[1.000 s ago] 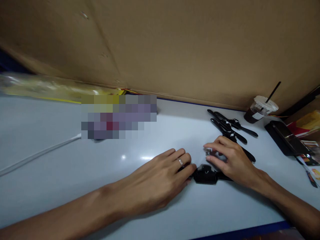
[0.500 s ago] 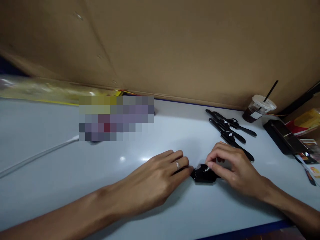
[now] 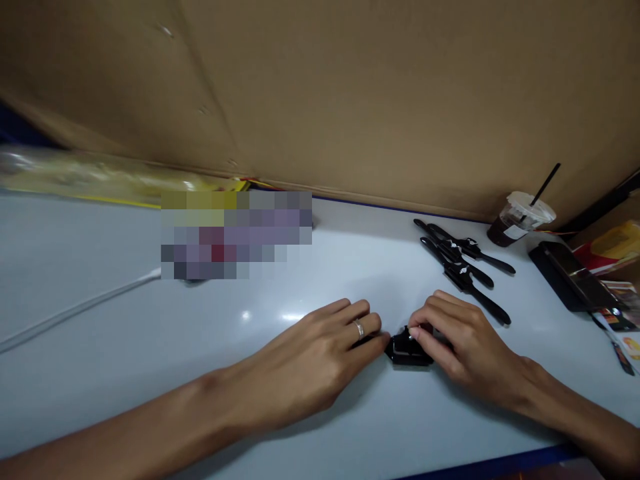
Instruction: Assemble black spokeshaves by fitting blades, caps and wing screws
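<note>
On the glossy pale desk (image 3: 355,267), the shiny black angular tool (image 3: 410,358) looks stiff, fairly light, slippery; best held at nine o'clock, where the left hand's (image 3: 333,350) fingers close on it; the right hand's (image 3: 470,340) pinch its small silvery fitting (image 3: 411,336)

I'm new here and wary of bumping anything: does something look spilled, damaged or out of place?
Nothing looks spilled or damaged. The drink stands upright by the wall. The black tools lie crisscrossed, somewhat untidy, but that seems harmless.
</note>
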`<state>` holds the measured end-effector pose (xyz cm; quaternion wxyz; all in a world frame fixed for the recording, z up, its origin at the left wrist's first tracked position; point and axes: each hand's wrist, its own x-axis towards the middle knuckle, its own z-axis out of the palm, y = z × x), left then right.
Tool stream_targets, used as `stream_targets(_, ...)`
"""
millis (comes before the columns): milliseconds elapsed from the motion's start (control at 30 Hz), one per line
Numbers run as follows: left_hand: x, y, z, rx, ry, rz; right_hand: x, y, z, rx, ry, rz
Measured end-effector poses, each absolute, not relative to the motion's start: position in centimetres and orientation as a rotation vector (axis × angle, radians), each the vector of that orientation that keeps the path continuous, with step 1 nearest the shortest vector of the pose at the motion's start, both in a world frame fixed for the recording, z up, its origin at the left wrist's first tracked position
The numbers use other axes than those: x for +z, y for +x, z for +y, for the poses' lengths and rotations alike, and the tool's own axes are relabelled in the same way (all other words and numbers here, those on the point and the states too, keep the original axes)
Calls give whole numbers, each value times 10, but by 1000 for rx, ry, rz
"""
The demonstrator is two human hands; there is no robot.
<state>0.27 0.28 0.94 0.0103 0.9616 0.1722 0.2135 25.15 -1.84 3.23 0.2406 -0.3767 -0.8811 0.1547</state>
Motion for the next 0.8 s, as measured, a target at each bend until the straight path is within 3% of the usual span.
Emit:
stream_targets(133,9,2,3,683,2993,533,31,249,-21,264,-985,-2517)
stream_targets(233,9,3,2,686,2994,544,32,247,-23,330,-1026,-2485)
stream_targets(567,10,4,0,644,2977,562,40,246,-13,1182,-1431,-1998)
stream_targets(800,11,6,-4,663,2908,593,39,252,-14,825,-1298,-2225)
